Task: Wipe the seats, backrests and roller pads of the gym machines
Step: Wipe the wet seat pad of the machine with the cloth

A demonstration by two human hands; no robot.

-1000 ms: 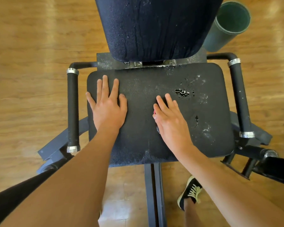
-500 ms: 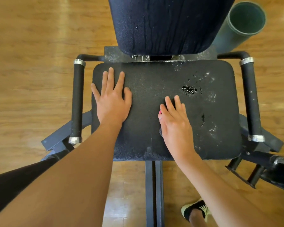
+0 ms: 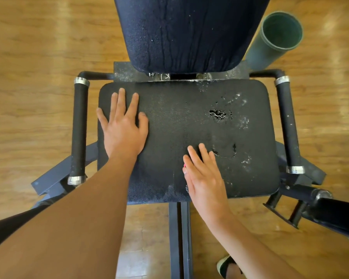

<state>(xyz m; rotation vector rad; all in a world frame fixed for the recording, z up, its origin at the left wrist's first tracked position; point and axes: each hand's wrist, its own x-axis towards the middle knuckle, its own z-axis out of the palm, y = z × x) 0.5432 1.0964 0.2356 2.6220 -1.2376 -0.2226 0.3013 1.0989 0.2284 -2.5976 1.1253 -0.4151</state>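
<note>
The black padded seat [image 3: 169, 121] of a gym machine lies below me, its surface torn and flecked white on the right half. A dark blue backrest [image 3: 189, 33] rises behind it. My left hand [image 3: 123, 129] rests flat on the seat's left part, fingers straight and spread. My right hand [image 3: 205, 176] presses flat on the seat near its front edge, fingers straight. A small pink bit shows beside its thumb; what lies under the palm is hidden.
Black grip handles stand at the seat's left [image 3: 80, 129] and right [image 3: 288, 125]. A green tube [image 3: 274, 39] stands on the wooden floor at the back right. A black pad [image 3: 338, 216] juts in at the lower right. The frame bar [image 3: 179, 238] and my shoe [image 3: 224, 264] lie below.
My right hand has slid back over the seat toward its front edge. My left hand has stayed flat on the left part.
</note>
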